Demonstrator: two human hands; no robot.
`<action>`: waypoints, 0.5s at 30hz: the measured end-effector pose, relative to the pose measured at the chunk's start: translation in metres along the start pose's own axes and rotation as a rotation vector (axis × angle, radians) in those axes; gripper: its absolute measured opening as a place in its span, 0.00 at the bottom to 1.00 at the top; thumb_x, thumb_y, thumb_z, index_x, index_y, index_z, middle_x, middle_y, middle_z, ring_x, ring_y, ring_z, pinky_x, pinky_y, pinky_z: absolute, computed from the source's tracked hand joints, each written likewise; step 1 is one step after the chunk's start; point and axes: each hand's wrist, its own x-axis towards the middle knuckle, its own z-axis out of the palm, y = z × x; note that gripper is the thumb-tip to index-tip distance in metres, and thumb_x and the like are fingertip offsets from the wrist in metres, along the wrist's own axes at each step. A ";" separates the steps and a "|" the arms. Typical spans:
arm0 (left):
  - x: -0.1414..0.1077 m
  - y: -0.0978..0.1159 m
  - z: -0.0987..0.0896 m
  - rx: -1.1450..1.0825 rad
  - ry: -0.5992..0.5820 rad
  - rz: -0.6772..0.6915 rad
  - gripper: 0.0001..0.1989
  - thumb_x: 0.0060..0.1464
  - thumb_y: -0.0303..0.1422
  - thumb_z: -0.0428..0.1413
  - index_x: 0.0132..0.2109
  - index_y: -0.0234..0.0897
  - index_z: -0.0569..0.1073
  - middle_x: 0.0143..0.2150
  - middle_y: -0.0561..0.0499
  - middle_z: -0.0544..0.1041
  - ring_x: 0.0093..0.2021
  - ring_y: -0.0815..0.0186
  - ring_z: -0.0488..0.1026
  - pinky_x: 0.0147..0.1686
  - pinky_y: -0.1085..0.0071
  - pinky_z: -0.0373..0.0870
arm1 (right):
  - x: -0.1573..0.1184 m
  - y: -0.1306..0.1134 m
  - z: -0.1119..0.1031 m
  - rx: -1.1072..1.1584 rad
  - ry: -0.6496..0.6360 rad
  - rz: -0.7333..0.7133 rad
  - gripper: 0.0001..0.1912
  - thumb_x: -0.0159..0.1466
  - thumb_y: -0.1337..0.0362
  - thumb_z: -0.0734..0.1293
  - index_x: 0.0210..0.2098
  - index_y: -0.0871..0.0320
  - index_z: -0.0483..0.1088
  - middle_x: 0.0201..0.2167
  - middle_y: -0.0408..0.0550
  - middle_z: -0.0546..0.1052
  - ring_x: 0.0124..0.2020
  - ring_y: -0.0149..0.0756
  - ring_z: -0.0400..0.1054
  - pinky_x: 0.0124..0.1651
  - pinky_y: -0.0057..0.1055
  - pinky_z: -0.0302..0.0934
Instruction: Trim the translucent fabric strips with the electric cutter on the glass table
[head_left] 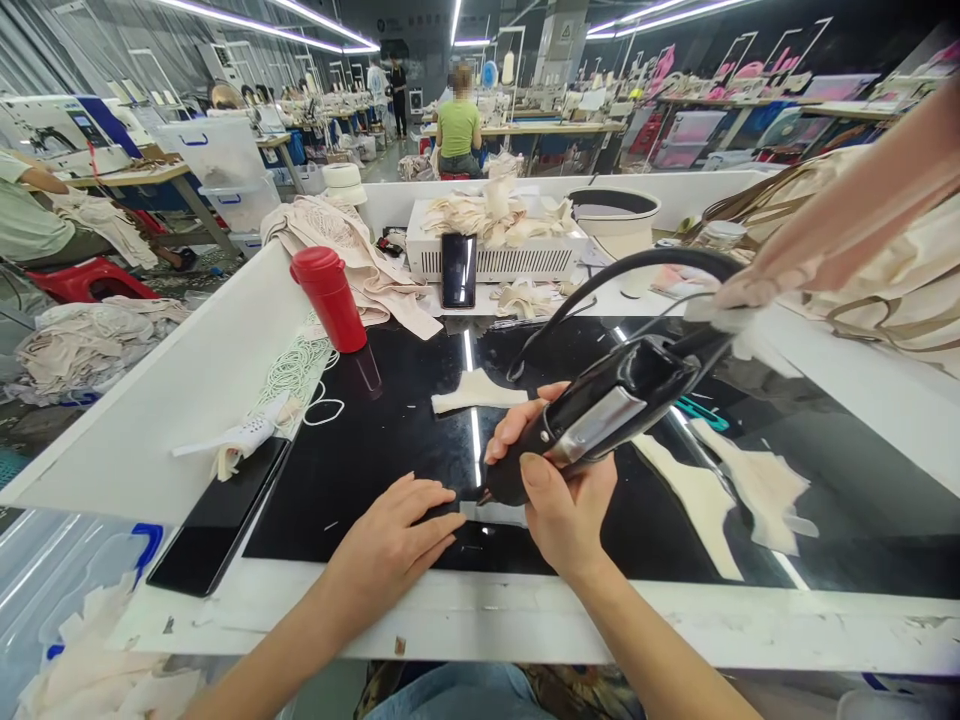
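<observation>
My right hand [566, 490] is wrapped round a black handheld tool [600, 410] with a silver plate and a hose at its back end. Its tip meets a small pale strip [495, 513] on the glossy black board [360, 450]. Flat on the board, my left hand [401, 530] has its fingers spread, their tips at the strip's left end. Beyond the tool's tip lies a cream fabric piece [476, 391]. More cream pieces [694, 500] are to the right of my right hand, near a teal tool [701, 412].
A red cup [328, 298], tangled pale cord [300, 368] and a dark flat panel [221, 515] stand or lie at the left. Behind are a phone [458, 270] and a white vented box [525, 262] under fabric scraps. A blurred beige shape hangs at upper right.
</observation>
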 end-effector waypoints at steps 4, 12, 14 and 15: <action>0.000 0.000 0.001 -0.012 0.009 -0.005 0.14 0.68 0.28 0.53 0.56 0.41 0.76 0.56 0.46 0.77 0.58 0.58 0.74 0.64 0.46 0.66 | 0.000 0.002 0.004 0.030 -0.014 -0.009 0.22 0.64 0.57 0.73 0.53 0.49 0.61 0.34 0.41 0.72 0.28 0.31 0.67 0.28 0.30 0.65; -0.001 -0.001 0.003 -0.013 0.026 -0.006 0.14 0.67 0.28 0.53 0.55 0.42 0.77 0.56 0.46 0.77 0.59 0.58 0.74 0.64 0.47 0.66 | 0.000 0.010 0.008 0.022 -0.022 -0.029 0.22 0.64 0.58 0.72 0.54 0.49 0.61 0.34 0.41 0.72 0.28 0.32 0.68 0.30 0.32 0.66; -0.002 -0.001 0.004 -0.020 0.027 -0.011 0.14 0.67 0.28 0.53 0.55 0.42 0.77 0.56 0.46 0.77 0.59 0.58 0.74 0.64 0.47 0.66 | 0.000 0.011 0.008 0.020 -0.027 -0.028 0.23 0.64 0.58 0.72 0.54 0.49 0.61 0.33 0.41 0.72 0.28 0.32 0.68 0.29 0.32 0.66; -0.002 -0.001 0.004 -0.023 0.027 -0.013 0.14 0.67 0.28 0.53 0.55 0.42 0.77 0.56 0.46 0.77 0.59 0.58 0.74 0.64 0.46 0.66 | -0.001 0.011 0.008 0.017 -0.029 -0.028 0.22 0.64 0.58 0.72 0.54 0.49 0.61 0.33 0.41 0.72 0.28 0.32 0.68 0.29 0.31 0.66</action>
